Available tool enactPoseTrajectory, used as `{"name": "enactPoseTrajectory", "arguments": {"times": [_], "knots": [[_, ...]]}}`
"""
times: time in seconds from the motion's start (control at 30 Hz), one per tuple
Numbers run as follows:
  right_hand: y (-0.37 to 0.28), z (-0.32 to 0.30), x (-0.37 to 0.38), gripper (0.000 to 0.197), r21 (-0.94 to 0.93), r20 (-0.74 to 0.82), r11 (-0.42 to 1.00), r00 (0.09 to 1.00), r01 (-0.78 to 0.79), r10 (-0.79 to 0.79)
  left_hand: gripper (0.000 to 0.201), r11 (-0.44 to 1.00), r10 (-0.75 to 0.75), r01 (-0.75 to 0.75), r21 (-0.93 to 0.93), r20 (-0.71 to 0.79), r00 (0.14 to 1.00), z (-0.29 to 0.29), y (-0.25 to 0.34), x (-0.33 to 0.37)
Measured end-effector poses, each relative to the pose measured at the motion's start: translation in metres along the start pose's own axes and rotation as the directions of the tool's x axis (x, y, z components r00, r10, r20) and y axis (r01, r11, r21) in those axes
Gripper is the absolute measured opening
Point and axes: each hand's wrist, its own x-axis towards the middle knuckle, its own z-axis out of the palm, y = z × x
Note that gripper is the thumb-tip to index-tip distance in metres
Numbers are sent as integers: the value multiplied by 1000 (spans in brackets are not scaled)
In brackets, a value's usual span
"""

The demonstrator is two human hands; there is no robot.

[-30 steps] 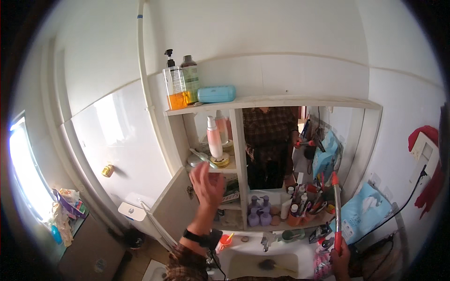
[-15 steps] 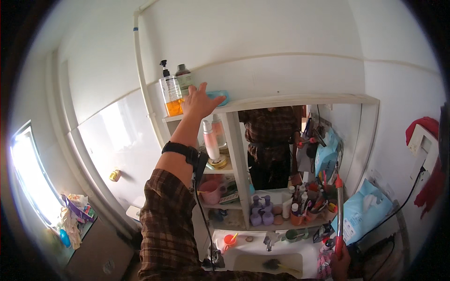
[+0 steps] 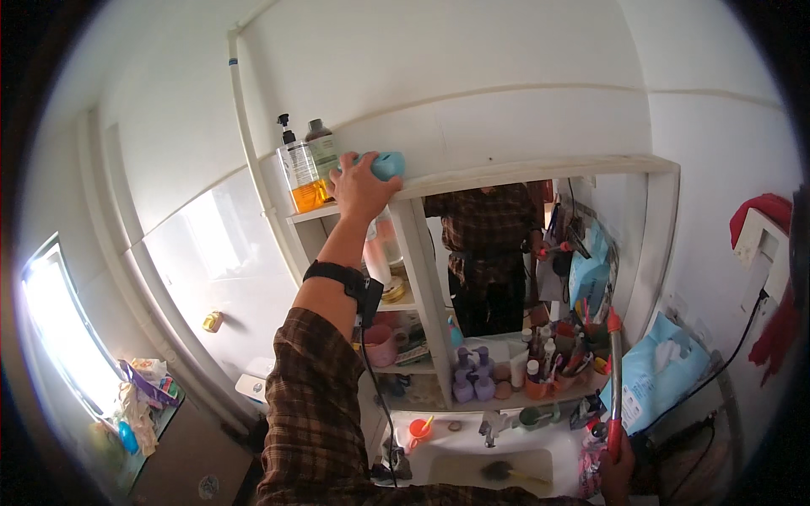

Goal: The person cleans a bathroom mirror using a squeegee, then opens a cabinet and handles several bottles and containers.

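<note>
My left hand (image 3: 364, 191) reaches up to the top of a white mirror cabinet (image 3: 540, 170), its fingers curled around a light-blue rounded container (image 3: 388, 165). Just left of it stand a clear pump bottle (image 3: 300, 179) with orange liquid and a dark-capped green bottle (image 3: 320, 148). At the lower right, my right hand (image 3: 616, 469) is closed around the red grip of a metal-shafted rod (image 3: 615, 371) with a red collar. The rod stands upright in front of the cabinet's right side. Its far end is hard to make out directly.
Below the mirror, purple bottles (image 3: 474, 375) and cups of brushes and tubes line a shelf. A white sink (image 3: 553, 455) holds a brush (image 3: 506, 471). A blue tissue pack (image 3: 662, 371) hangs at right. Side shelves hold a pink cup (image 3: 381, 344) and bottles.
My left hand has closed from spread fingers onto the light-blue container, which now sits raised or turned in its grasp. My right hand keeps hold of the rod. The view has shifted slightly.
</note>
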Motion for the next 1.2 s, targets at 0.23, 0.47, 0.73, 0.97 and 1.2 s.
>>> {"name": "enactPoseTrajectory", "arguments": {"times": [0.23, 0.47, 0.73, 0.97, 1.2], "knots": [[-15, 6, -1, 56, 16, 26, 987, 987, -157, 157, 51, 897, 146, -326, -300, -494, 857, -36, 5, 0], [3, -4, -2, 59, -217, 44, 970, 991, -113, 125, 56, 176, -112, -138, -975, -159, 981, -56, -10, -85], [-30, 18, 1, 59, -153, 204, 977, 963, -148, 177, 65, -761, 14, 294, -578, 440, 898, -50, -32, -217], [-2, 26, 3, 57, -256, 236, 960, 970, 113, -51, 76, -840, 92, 392, -374, 614, 784, -35, -38, -277], [13, 16, -1, 55, -329, 232, 942, 973, 64, 15, 82, -797, 31, 361, -484, 565, 825, -20, -49, -320]]}}
